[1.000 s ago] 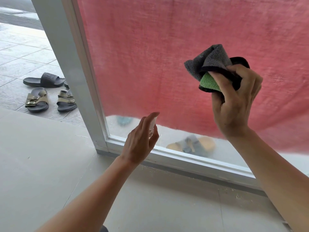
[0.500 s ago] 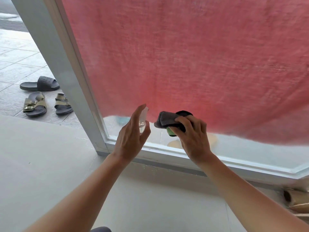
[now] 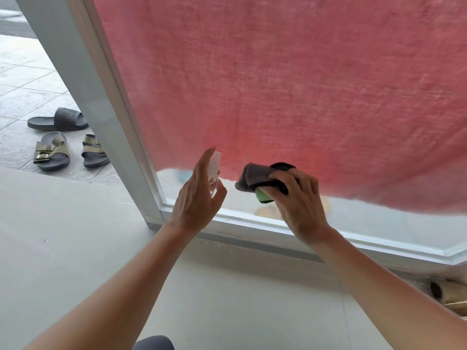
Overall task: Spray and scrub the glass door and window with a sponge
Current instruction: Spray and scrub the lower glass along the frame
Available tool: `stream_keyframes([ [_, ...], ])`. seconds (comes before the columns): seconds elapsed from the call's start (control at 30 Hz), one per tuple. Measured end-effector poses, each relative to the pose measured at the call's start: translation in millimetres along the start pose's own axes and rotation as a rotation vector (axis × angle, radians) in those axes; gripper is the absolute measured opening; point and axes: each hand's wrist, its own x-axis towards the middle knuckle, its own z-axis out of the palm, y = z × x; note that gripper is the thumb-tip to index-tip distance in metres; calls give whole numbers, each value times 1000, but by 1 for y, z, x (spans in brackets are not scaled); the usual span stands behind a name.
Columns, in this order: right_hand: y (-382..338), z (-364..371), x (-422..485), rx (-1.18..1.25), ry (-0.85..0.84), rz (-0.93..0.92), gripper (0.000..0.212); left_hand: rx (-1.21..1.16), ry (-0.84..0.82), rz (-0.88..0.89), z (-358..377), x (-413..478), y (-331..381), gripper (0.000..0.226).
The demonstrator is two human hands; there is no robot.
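your right hand [image 3: 300, 205] curls its fingers over the grey-and-green sponge [image 3: 255, 176], held low against the glass [image 3: 379, 227]; your left hand [image 3: 195, 200] grips the clear spray bottle [image 3: 214, 162], forefinger straight along its top.

You have no text, brand or number that can be read anywhere in this view. Well off to the left of your left hand [image 3: 195, 200], past the door frame [image 3: 93, 97], the black slide sandal [image 3: 60, 120] bears raised marks across its strap, but they are too small and blurred for you to make out. The clear spray bottle [image 3: 214, 162] that hand grips, and the grey cloth [image 3: 255, 175] and green sponge [image 3: 262, 197] held by your right hand [image 3: 300, 203], show you nothing legible either.
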Motion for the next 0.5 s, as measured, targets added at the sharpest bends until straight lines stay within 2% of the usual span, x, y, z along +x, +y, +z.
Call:
stream_keyframes([
  [0.1, 2, -20, 38, 0, 201, 9, 30, -3, 45, -1, 2, 0, -5, 60],
  [0.2, 3, -35, 71, -24, 293, -47, 19, 30, 92, 54, 0, 1, -8, 58],
  [0.4, 6, -31, 85, -88, 287, -197, 30, 129, 133, 41, -6, 6, -11, 59],
  [0.5, 3, -18, 78, -101, 255, -232, 31, 245, 189, 98, 0, 6, -18, 59],
])
